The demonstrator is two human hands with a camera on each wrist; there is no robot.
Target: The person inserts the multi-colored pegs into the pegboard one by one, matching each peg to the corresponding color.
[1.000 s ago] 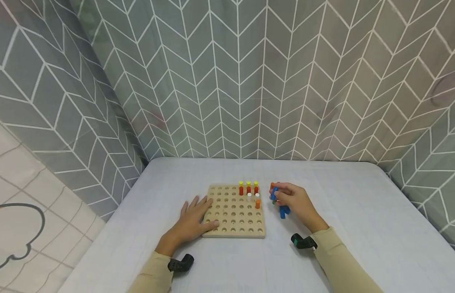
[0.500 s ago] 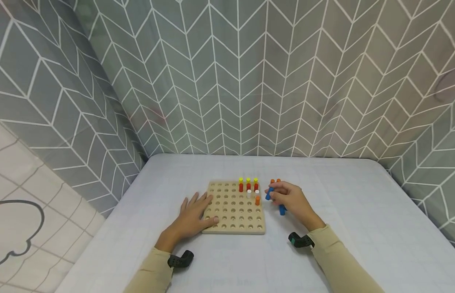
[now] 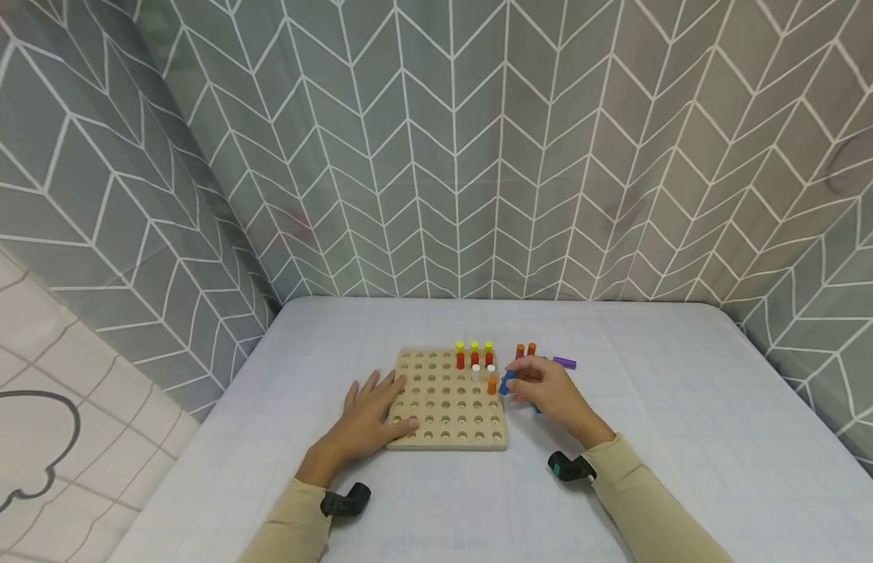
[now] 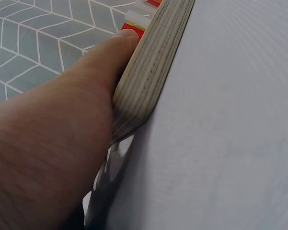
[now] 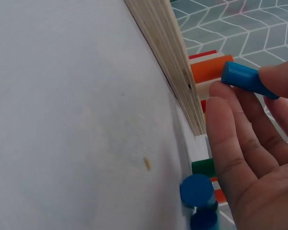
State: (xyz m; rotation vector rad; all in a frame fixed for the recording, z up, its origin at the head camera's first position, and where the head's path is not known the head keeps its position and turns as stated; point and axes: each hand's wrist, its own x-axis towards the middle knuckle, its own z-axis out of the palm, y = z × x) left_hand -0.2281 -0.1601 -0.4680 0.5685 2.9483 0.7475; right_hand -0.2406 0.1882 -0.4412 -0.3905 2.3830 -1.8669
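A wooden pegboard (image 3: 446, 446) with rows of round holes lies on the table. My left hand (image 3: 366, 418) rests spread on its left edge, thumb near the front corner. Between thumb and fingertips, my right hand (image 3: 552, 395) pinches a blue peg (image 3: 506, 382), held tilted beside the board's right edge. In the right wrist view the blue peg (image 5: 242, 76) shows close to a standing orange peg (image 5: 212, 70). Yellow pegs (image 3: 474, 346), red pegs (image 3: 474, 360), white pegs (image 3: 476, 373) and that orange one stand at the board's back right.
Loose pegs lie right of the board, partly hidden by my right hand: orange ones (image 3: 520, 349) behind it, a purple peg (image 3: 565, 363), and, in the right wrist view, blue pegs (image 5: 197, 190) and a green peg (image 5: 203, 167). A patterned curtain (image 3: 436, 156) hangs behind the table.
My right hand has moved left with the blue peg, from above the loose pegs to the board's right edge. The purple peg has come into view. My left hand stays put.
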